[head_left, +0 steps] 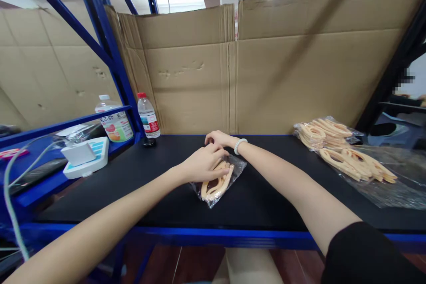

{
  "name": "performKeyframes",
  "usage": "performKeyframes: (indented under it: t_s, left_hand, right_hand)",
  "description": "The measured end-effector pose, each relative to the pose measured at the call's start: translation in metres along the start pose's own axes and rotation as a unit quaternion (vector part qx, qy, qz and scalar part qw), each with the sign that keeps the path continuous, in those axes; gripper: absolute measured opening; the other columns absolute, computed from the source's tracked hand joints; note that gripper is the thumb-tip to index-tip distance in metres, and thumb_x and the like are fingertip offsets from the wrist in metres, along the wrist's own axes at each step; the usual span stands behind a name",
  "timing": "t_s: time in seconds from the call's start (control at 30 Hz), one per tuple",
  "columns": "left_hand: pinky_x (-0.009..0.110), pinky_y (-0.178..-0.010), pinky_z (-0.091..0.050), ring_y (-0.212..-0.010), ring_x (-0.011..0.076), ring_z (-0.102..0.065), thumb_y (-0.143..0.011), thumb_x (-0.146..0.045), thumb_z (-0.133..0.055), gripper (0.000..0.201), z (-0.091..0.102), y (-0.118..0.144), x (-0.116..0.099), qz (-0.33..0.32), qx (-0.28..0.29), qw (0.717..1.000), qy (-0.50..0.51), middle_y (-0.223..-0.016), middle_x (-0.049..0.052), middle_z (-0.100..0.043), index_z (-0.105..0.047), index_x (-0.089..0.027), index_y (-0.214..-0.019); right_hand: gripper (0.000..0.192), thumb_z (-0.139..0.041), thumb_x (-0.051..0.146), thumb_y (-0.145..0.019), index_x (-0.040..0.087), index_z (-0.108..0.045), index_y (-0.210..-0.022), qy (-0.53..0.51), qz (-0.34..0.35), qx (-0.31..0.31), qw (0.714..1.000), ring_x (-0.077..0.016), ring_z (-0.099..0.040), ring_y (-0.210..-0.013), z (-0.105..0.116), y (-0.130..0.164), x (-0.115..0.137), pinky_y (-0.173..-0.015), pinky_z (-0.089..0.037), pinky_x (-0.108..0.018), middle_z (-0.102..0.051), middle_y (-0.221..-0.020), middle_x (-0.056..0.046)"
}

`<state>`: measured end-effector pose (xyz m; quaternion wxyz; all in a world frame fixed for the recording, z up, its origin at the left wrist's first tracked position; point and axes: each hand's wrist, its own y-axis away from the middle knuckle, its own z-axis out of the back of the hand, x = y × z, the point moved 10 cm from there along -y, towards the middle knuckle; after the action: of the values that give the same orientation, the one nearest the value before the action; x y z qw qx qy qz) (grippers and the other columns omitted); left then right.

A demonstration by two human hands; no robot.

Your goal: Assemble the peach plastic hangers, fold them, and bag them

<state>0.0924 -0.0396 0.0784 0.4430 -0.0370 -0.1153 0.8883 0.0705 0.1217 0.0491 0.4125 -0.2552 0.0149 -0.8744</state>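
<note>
A: so what's the count on the bench?
B: two hands, one clear bag under them, two bottles, and two heaps of those peach loop pieces. Can't count the pieces themselves tbh.

Bag: small clear plastic pouch, crinkled and glossy, lying flat on the black table near its middle, long axis running diagonally from the near left to the far right. Contents: looped, peach-coloured flat pieces, stacked lengthwise inside. The far end is covered by the left hand and right hand; the near end lies free.
</note>
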Motion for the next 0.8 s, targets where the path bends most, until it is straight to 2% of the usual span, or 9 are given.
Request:
performKeyframes:
  t_s: [0.07, 0.17, 0.27, 0.37, 0.5, 0.6, 0.7, 0.8]
  left_hand:
    - [0.045, -0.098, -0.04, -0.122, 0.0319, -0.043, -0.084, -0.055, -0.053, 0.06, -0.008, 0.008, 0.017, 0.008, -0.005, 1.0, 0.017, -0.133, 0.015, -0.046, -0.047, -0.019, -0.132]
    - [0.051, -0.106, -0.03, -0.133, 0.0343, -0.033, -0.085, -0.06, -0.047, 0.068, -0.028, 0.019, 0.029, 0.021, 0.044, 0.998, 0.033, -0.144, 0.016, -0.038, -0.038, -0.021, -0.14]
    - [0.056, -0.107, -0.025, -0.136, 0.0363, -0.028, -0.086, -0.066, -0.039, 0.07, -0.037, 0.03, 0.033, 0.063, 0.084, 0.994, 0.034, -0.148, 0.016, -0.033, -0.033, -0.026, -0.143]
    - [0.059, -0.106, -0.023, -0.138, 0.0373, -0.025, -0.086, -0.069, -0.033, 0.073, -0.035, 0.038, 0.028, 0.093, 0.092, 0.991, 0.015, -0.15, 0.017, -0.03, -0.033, -0.026, -0.144]
    - [0.054, -0.107, -0.025, -0.139, 0.0345, -0.022, -0.089, -0.066, -0.027, 0.07, -0.034, 0.048, 0.019, 0.11, 0.081, 0.991, 0.007, -0.152, 0.016, -0.027, -0.031, -0.024, -0.145]
    - [0.05, -0.108, -0.027, -0.139, 0.0326, -0.024, -0.091, -0.063, -0.023, 0.067, -0.035, 0.055, 0.024, 0.135, 0.061, 0.989, -0.002, -0.151, 0.014, -0.029, -0.031, -0.023, -0.145]
    - [0.049, -0.107, -0.028, -0.138, 0.0319, -0.027, -0.091, -0.062, -0.024, 0.067, -0.036, 0.063, 0.045, 0.167, 0.048, 0.985, -0.012, -0.15, 0.013, -0.032, -0.033, -0.022, -0.144]
    - [0.048, -0.106, -0.03, -0.136, 0.032, -0.031, -0.091, -0.062, -0.026, 0.066, -0.037, 0.071, 0.086, 0.2, 0.029, 0.979, -0.027, -0.147, 0.013, -0.038, -0.037, -0.022, -0.142]
  right_hand:
    - [0.023, -0.072, 0.006, -0.06, 0.013, -0.071, -0.083, 0.003, 0.01, 0.005, 1.0, -0.01, -0.053, -0.06, -0.004, -0.008, 0.01, -0.059, -0.039, -0.021, -0.062, -0.065, 0.002]
    - [0.023, -0.078, 0.013, -0.059, 0.013, -0.071, -0.081, -0.003, 0.02, 0.007, 1.0, -0.0095, -0.053, -0.058, -0.004, -0.012, 0.018, -0.058, -0.039, -0.02, -0.06, -0.062, 0.003]
    - [0.023, -0.077, 0.018, -0.064, 0.013, -0.07, -0.085, -0.019, 0.022, -0.019, 0.999, -0.0102, -0.055, -0.062, 0.002, -0.004, 0.019, -0.061, -0.041, -0.021, -0.062, -0.065, 0.002]
    - [0.014, -0.065, 0.016, -0.078, 0.012, -0.069, -0.09, -0.035, 0.012, -0.079, 0.996, -0.0112, -0.058, -0.069, 0.014, 0.014, 0.015, -0.067, -0.043, -0.022, -0.065, -0.074, -0.001]
    - [0.017, -0.052, 0.015, -0.085, 0.014, -0.067, -0.093, -0.054, -0.005, -0.151, 0.987, -0.0125, -0.059, -0.074, 0.03, 0.057, 0.005, -0.071, -0.044, -0.025, -0.068, -0.086, -0.005]
    - [0.018, -0.051, 0.019, -0.085, 0.015, -0.067, -0.092, -0.063, -0.031, -0.186, 0.98, -0.0139, -0.06, -0.075, 0.044, 0.1, -0.012, -0.071, -0.045, -0.027, -0.068, -0.086, -0.005]
    - [0.019, -0.052, 0.024, -0.082, 0.016, -0.066, -0.091, -0.069, -0.078, -0.221, 0.97, -0.0158, -0.06, -0.074, 0.06, 0.146, -0.038, -0.07, -0.045, -0.029, -0.068, -0.082, -0.005]
    - [0.02, -0.054, 0.03, -0.079, 0.016, -0.066, -0.087, -0.084, -0.117, -0.245, 0.959, -0.0163, -0.06, -0.07, 0.07, 0.186, -0.063, -0.066, -0.045, -0.029, -0.067, -0.077, -0.005]
